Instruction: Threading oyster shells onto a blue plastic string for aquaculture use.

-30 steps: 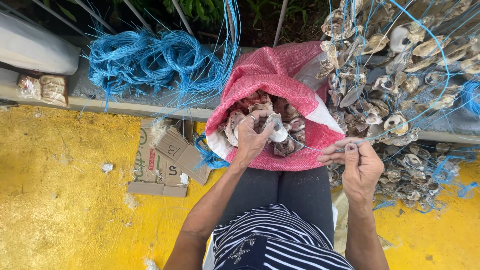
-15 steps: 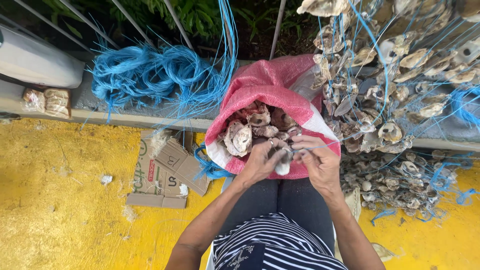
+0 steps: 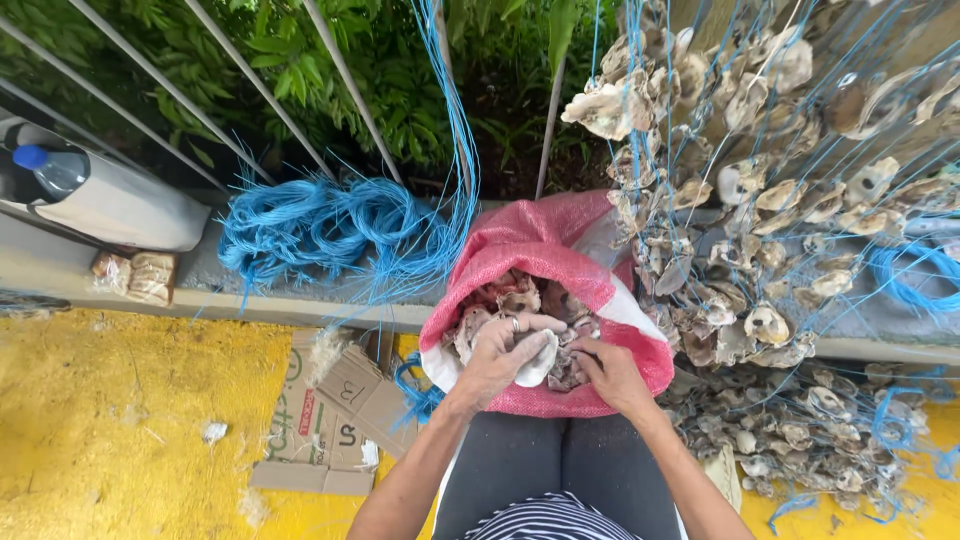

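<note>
My left grip [image 3: 505, 358] is clamped on a pale oyster shell [image 3: 538, 362] over the pink sack [image 3: 545, 250] in my lap; my right grip [image 3: 610, 372] pinches its edge. It looks rigid, rough and sharp-rimmed, so I'd hold the thick body, not the brittle lip.

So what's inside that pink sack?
The pink sack holds oyster shells. The left hand grips one pale shell; the right hand reaches in. Deeper contents are covered.

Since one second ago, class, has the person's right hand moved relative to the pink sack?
Yes. The right hand has moved left, from outside the pink sack's right edge to over its open mouth, beside the left hand.
</note>
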